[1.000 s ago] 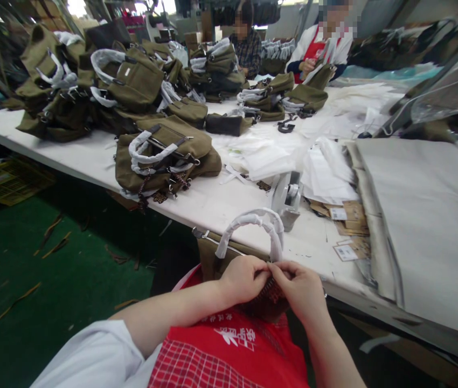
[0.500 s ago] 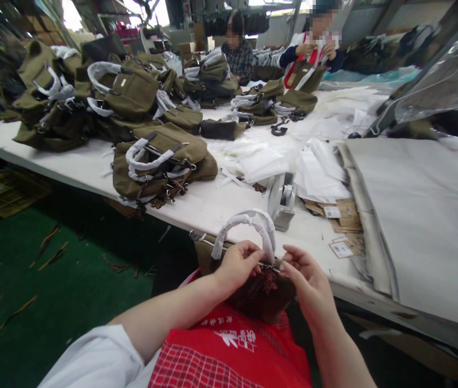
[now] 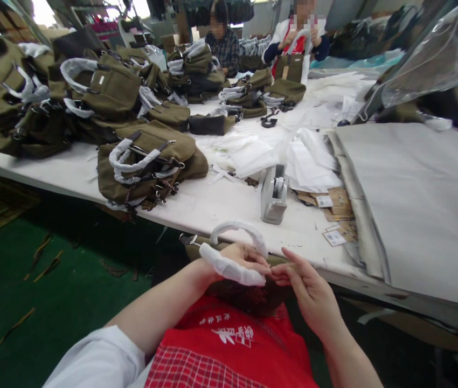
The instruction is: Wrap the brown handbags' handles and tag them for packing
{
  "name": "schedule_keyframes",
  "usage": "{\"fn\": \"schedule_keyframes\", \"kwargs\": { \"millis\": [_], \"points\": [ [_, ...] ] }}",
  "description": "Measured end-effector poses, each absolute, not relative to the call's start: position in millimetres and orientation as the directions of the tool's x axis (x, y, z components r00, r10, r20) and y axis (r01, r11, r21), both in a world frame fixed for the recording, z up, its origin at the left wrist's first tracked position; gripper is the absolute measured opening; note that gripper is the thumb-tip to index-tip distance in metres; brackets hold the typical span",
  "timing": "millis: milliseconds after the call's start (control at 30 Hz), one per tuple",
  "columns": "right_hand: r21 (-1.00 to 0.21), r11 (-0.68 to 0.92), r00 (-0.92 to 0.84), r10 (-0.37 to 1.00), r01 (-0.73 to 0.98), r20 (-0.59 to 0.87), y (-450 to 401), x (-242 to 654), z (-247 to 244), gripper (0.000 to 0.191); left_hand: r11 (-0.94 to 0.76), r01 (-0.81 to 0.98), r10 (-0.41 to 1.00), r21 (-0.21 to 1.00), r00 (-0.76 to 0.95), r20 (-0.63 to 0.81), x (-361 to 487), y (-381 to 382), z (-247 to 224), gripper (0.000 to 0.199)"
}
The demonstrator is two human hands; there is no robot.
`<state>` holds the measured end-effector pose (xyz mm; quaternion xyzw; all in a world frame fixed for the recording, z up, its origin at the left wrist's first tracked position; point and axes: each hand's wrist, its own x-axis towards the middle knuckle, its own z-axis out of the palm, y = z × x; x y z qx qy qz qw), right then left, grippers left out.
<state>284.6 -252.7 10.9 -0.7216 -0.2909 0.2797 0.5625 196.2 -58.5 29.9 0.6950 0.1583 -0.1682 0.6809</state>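
Observation:
An olive bag (image 3: 196, 248) rests against my lap at the table edge, its two handles wrapped in white. One wrapped handle (image 3: 231, 268) lies over my left wrist; the other (image 3: 239, 226) arches behind my left hand. My left hand (image 3: 245, 257) is between the handles, fingers pinched together at the top of the bag. Beside it, my right hand (image 3: 304, 280) has thumb and fingertips together close to the left fingertips, index finger raised. What either pinch holds is too small to make out. Dark charms on the bag front are dim below my hands.
A grey tape dispenser (image 3: 274, 195) stands on the white table (image 3: 213, 207). Left are olive bags (image 3: 152, 156) and a large bag pile (image 3: 111, 89). White sheets (image 3: 310, 156), tags (image 3: 335, 237) and a pale board (image 3: 418, 205) lie right. Two people are across the table.
One wrapped handle has folded down toward me over my left wrist. My hands have come closer together. The view has shifted slightly, and the person at the back right now holds a bag's handle up.

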Motion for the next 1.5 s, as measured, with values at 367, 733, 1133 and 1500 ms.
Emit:
{"fn": "schedule_keyframes", "kwargs": {
  "millis": [367, 733, 1133, 1500],
  "points": [
    [-0.861, -0.34, 0.426, 0.89, 0.379, -0.163, -258.1, 289.4, 17.7, 0.043, -0.008, 0.364, -0.156, 0.931, 0.919, -0.361, 200.1, -61.0, 17.8, 0.019],
    [-0.831, -0.34, 0.308, 0.927, 0.44, -0.215, -255.7, 294.1, 25.7, 0.052, -0.435, 0.164, -0.197, 0.885, 0.942, -0.271, 206.6, -56.4, 32.7, 0.02],
    [-0.774, -0.367, 0.267, 0.928, 0.516, -0.261, -255.2, 296.4, 30.8, 0.054, -0.457, 0.127, -0.188, 0.881, 0.954, -0.235, 204.4, -61.0, 32.0, 0.019],
    [-0.736, -0.399, 0.174, 0.914, 0.547, -0.366, -244.3, 302.9, 50.8, 0.058, -0.273, 0.218, -0.045, 0.937, 0.97, -0.239, 197.2, -79.6, 16.7, 0.021]
  ]
}}
